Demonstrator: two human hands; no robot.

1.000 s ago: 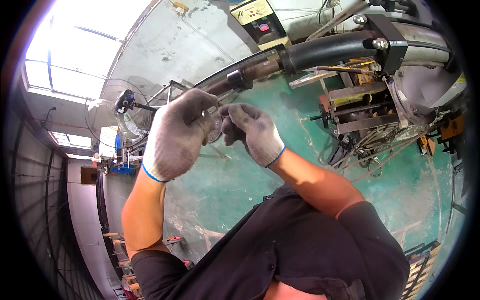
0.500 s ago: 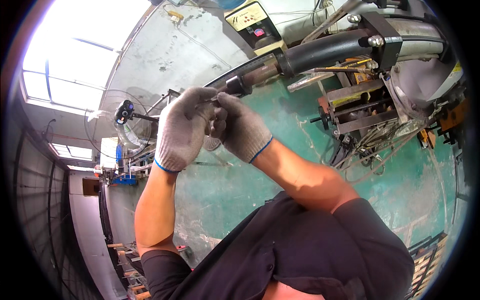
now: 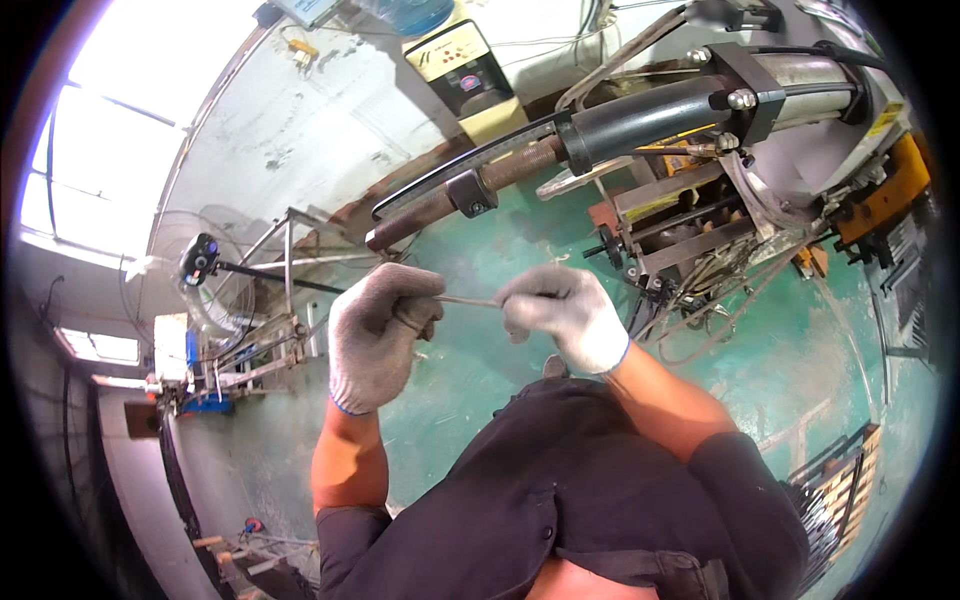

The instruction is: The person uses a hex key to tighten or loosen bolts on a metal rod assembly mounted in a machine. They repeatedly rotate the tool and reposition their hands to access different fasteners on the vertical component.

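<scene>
Downward head-worn fisheye view

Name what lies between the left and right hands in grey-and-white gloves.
In the head view, a thin, pale, rodlike piece spans the gap from the left hand to the right hand; its material is unclear.

Two gloved hands (image 3: 375, 340) (image 3: 575, 315), one thin rod (image 3: 468, 300), one water dispenser (image 3: 462, 75), one blue water bottle (image 3: 416, 12), one black cylinder (image 3: 650, 112).

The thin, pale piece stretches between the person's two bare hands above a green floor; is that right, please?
Not quite: in the head view, the left hand and right hand wear grey-and-white gloves rather than being bare. The thin, pale piece does stretch between them above a green floor.
</scene>
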